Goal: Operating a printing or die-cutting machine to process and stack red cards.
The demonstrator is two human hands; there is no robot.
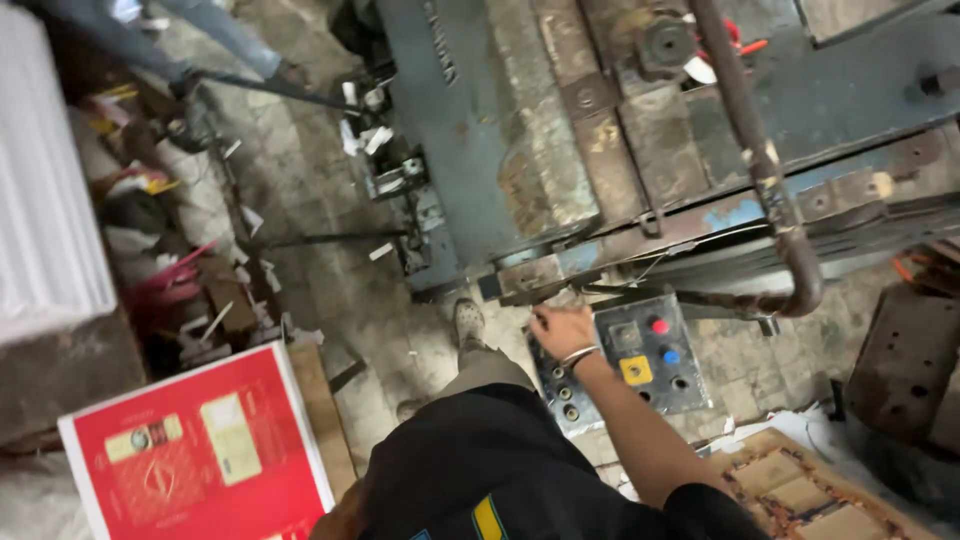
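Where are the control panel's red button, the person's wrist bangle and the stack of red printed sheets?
red button (658,325): head view, on the button's round cap.
wrist bangle (578,354): head view, on the metal band across the wrist.
red printed sheets (200,450): head view, on the top sheet's red face.

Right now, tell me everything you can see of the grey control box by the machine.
The control box is a worn grey metal panel, tilted, low against the machine. Its face carries a red button, a blue button, a yellow square switch and several empty round holes. The right hand rests at its upper left corner.
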